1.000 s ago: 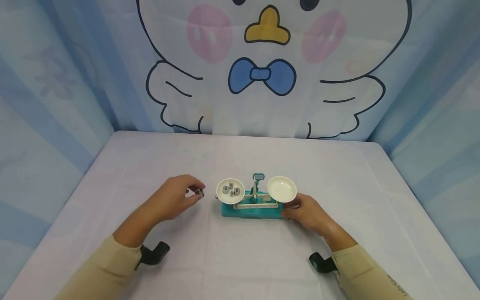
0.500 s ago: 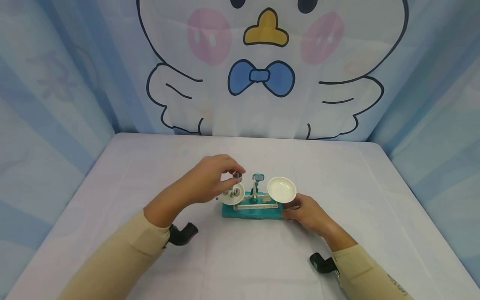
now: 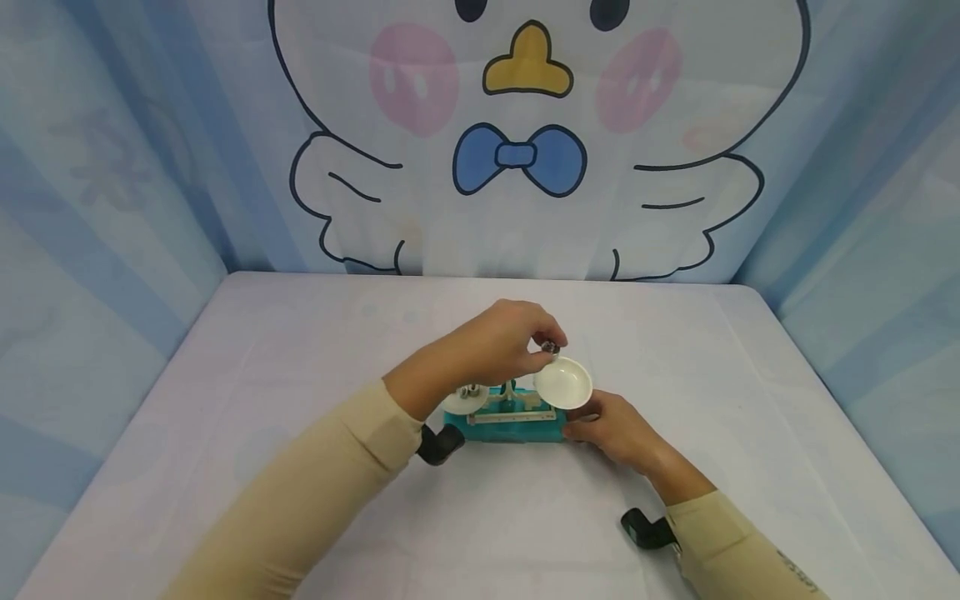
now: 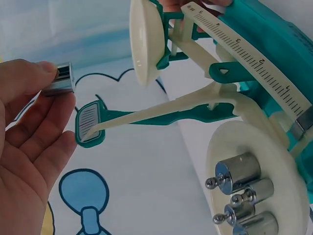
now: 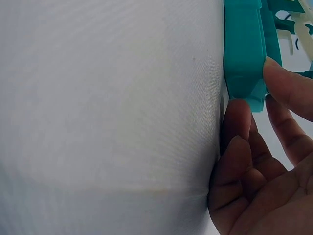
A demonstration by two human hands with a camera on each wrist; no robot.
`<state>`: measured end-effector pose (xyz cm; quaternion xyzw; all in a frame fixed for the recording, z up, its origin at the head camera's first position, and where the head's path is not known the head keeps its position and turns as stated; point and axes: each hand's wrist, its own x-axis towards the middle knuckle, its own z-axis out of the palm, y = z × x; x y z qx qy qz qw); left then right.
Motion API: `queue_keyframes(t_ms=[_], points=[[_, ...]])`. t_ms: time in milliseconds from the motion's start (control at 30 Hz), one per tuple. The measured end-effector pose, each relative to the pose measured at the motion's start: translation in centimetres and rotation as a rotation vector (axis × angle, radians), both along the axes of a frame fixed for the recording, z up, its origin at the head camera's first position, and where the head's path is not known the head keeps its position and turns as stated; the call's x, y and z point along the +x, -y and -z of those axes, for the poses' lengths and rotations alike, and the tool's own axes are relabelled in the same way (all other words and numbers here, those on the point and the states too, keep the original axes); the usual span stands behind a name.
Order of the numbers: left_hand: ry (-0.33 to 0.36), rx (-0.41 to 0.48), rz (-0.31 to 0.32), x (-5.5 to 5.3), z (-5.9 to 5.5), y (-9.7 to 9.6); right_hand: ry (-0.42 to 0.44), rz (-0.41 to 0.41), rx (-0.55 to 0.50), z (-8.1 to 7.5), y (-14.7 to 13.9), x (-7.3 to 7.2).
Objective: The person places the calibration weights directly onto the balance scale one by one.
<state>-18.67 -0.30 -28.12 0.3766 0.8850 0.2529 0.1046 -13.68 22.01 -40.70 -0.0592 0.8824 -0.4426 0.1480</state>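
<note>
A small teal balance scale (image 3: pixel 510 430) with two cream pans stands on the table. My left hand (image 3: pixel 517 340) pinches a shiny metal weight (image 4: pixel 60 81) between thumb and fingers, just beyond the back rim of the bare right pan (image 3: pixel 564 386). Partly hidden under the left forearm is the left pan (image 4: pixel 220 147), holding several knobbed metal weights (image 4: pixel 239 172). In the left wrist view, the pointer plate (image 4: pixel 89 125) and the ruled beam (image 4: pixel 249 54) show clearly. My right hand (image 3: pixel 615 423) grips the right end of the base, thumb on its edge.
A white cloth covers the table (image 3: pixel 525 517). Behind it hangs a curtain (image 3: pixel 517 225) printed with a cartoon bird, and blue-striped curtains (image 3: pixel 112 208) close off both sides. Each wrist wears a black camera (image 3: pixel 648 528).
My left hand has carried the weight rightward from left of the scale, over the left pan, to the right pan. The right hand has stayed on the base.
</note>
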Motion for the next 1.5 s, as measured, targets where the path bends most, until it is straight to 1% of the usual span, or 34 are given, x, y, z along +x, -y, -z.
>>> queue_keyframes(t_ms=[133, 233, 367, 500, 633, 800, 1000, 1300, 1400, 1500], points=[[-0.005, -0.025, 0.023, -0.6, 0.6, -1.1, -0.005, -0.005, -0.009, 0.0, 0.0, 0.1], [-0.004, -0.032, 0.035, -0.9, 1.0, -1.8, -0.002, -0.005, -0.014, 0.0, -0.1, 0.1], [-0.011, -0.059, 0.052, -0.7, 1.6, -2.6, -0.004, -0.013, -0.022, 0.0, -0.2, 0.1], [-0.049, -0.104, 0.078, -0.4, 2.1, -3.0, -0.01, -0.025, -0.024, 0.0, -0.4, 0.0], [-0.08, -0.12, 0.091, -0.3, 2.4, -3.1, -0.019, -0.029, -0.016, 0.1, -0.5, 0.0], [-0.102, -0.123, 0.097, -0.4, 2.6, -3.4, -0.018, -0.022, -0.018, 0.1, -0.4, 0.1], [-0.138, -0.152, 0.093, -0.5, 2.7, -3.6, -0.002, -0.007, -0.019, 0.2, -0.3, 0.0], [-0.202, -0.181, 0.087, -0.5, 2.6, -3.8, -0.009, -0.015, -0.013, 0.2, -0.4, -0.1], [-0.202, -0.201, 0.083, -0.5, 2.5, -3.8, -0.009, -0.024, -0.03, 0.1, -0.4, -0.1], [-0.169, -0.22, 0.067, -0.5, 2.3, -3.9, -0.016, -0.039, -0.046, 0.0, -0.4, 0.0]])
